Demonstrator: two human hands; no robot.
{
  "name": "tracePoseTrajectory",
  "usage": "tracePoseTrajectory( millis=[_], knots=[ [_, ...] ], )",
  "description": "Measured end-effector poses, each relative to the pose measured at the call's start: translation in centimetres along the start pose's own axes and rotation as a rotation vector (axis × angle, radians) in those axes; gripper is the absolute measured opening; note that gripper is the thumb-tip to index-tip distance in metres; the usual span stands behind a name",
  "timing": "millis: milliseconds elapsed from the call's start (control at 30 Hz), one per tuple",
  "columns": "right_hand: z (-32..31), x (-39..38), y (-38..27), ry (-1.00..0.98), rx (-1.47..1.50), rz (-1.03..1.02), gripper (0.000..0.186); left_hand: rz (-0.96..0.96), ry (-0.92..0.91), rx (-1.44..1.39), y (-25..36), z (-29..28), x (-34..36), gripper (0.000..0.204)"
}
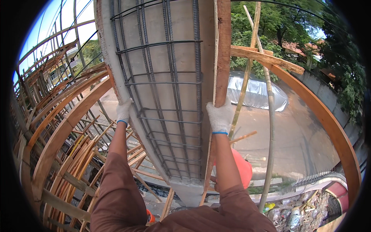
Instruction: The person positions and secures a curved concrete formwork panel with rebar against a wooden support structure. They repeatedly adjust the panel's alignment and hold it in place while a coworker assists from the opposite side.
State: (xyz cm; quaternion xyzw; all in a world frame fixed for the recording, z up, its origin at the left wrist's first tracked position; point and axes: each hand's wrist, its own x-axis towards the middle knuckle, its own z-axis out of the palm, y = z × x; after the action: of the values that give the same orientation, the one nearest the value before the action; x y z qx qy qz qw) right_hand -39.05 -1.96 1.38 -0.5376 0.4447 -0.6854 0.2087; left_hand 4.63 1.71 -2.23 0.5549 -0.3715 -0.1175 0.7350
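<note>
A tall column form stands upright in front of me, with a rebar cage (170,54) of vertical bars and tied hoops inside it. My left hand (124,111), in a white knit glove with a blue cuff, is closed round the edge of the left formwork board (105,42). On the other side my right hand (220,117), gloved the same way, grips the edge of the right formwork board (223,54), which has a brown timber along it. Both arms are stretched forward. The fingertips are partly hidden behind the edges.
Timber scaffolding (73,116) fills the left side. A curved-looking timber rail (309,100) and bamboo poles (269,116) stand at the right. Far below are a silver-covered vehicle (257,92) and a rubbish heap (297,212). An orange-red rounded shape (242,168) shows behind my right forearm.
</note>
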Motion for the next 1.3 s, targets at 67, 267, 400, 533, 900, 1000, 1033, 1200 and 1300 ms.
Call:
tracePoseTrajectory(
  millis=[67,267,400,533,900,1000,1033,1200,1300],
  knots=[
    [-0.4,0.2,0.2,-0.003,-0.047,0.001,0.038,-0.008,-0.013,0.0,0.1,0.6,-0.2,0.04],
    [-0.3,0.3,0.6,0.003,-0.019,-0.017,0.043,-0.007,-0.04,0.005,-1.2,0.0,0.9,0.043],
    [-0.6,0.2,0.1,0.007,-0.024,-0.012,0.045,0.021,-0.054,0.025,-1.7,-0.1,1.2,0.046],
    [-0.4,0.2,0.3,0.008,0.014,-0.003,0.046,0.008,-0.038,0.026,-1.9,-0.3,1.6,0.049],
    [-0.5,0.5,0.5,-0.026,-0.022,0.016,0.042,-0.002,-0.06,0.002,0.1,0.6,-0.2,0.05],
    [-0.1,0.5,0.8,-0.019,-0.016,-0.002,0.039,0.001,-0.06,-0.025,-0.1,0.3,0.0,0.05],
    [0.0,0.5,1.0,-0.017,-0.02,-0.009,0.039,0.004,-0.045,0.006,0.0,0.2,0.0,0.05],
    [0.0,0.5,0.8,-0.001,0.011,-0.03,0.036,0.005,-0.062,-0.003,0.2,0.4,-0.3,0.048],
    [0.0,0.5,0.7,-0.004,-0.006,-0.031,0.037,0.005,-0.041,0.021,0.3,0.3,-0.1,0.047]
  ],
)
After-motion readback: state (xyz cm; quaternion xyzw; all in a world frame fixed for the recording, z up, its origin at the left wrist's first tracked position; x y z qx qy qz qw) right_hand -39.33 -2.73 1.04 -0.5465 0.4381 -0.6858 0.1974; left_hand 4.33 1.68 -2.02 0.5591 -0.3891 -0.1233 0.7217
